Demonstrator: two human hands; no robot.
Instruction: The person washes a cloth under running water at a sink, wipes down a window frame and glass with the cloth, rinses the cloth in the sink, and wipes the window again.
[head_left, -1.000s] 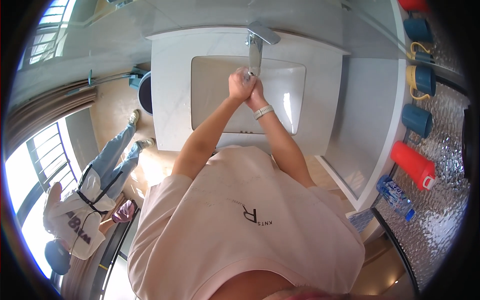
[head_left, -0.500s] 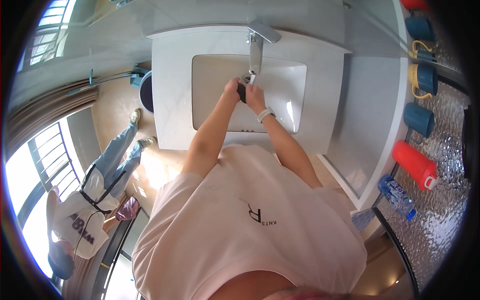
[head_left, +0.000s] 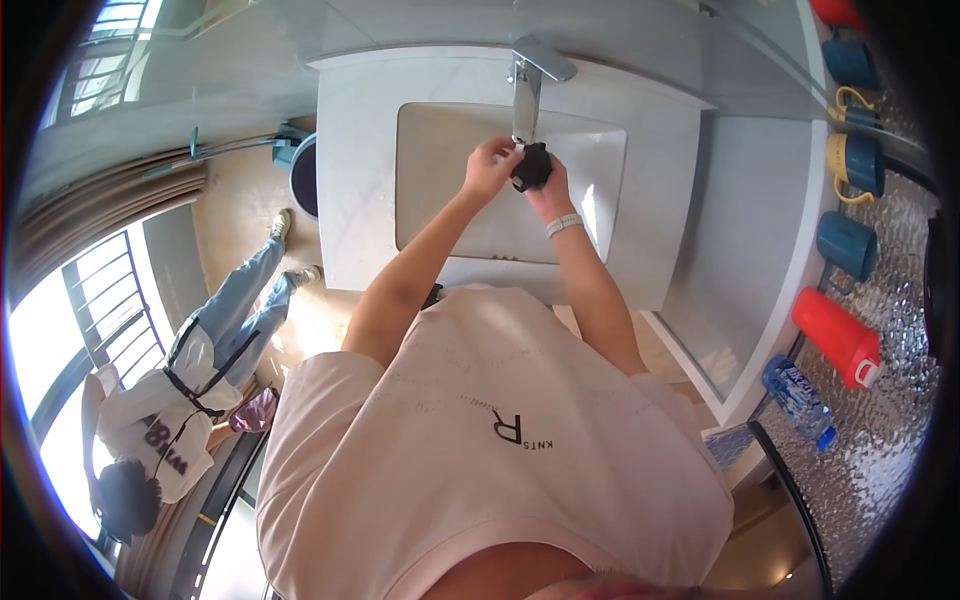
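Over the white basin [head_left: 450, 225], just beneath the chrome faucet [head_left: 527, 105], my right hand [head_left: 552, 193] grips a black, round piece with a lobed edge [head_left: 532, 168]. What kind of thing it is does not show. My left hand [head_left: 487, 172] is close against its left side, fingers bent together near a small whitish bit under the spout. Whether that bit is water or a solid thing, I cannot tell. A pale watch band [head_left: 563, 224] circles my right wrist.
A pale counter [head_left: 357, 200] surrounds the basin. On the right, a textured silvery surface holds blue mugs [head_left: 847, 245], a red bottle [head_left: 835, 337] and a clear blue bottle [head_left: 797, 401]. A dark bin [head_left: 304, 175] stands left; beyond it is another person [head_left: 225, 340].
Both hands have come up a little, and the black piece is turned so its broad face shows. My left hand has shifted toward the spout. The view has swung slightly.
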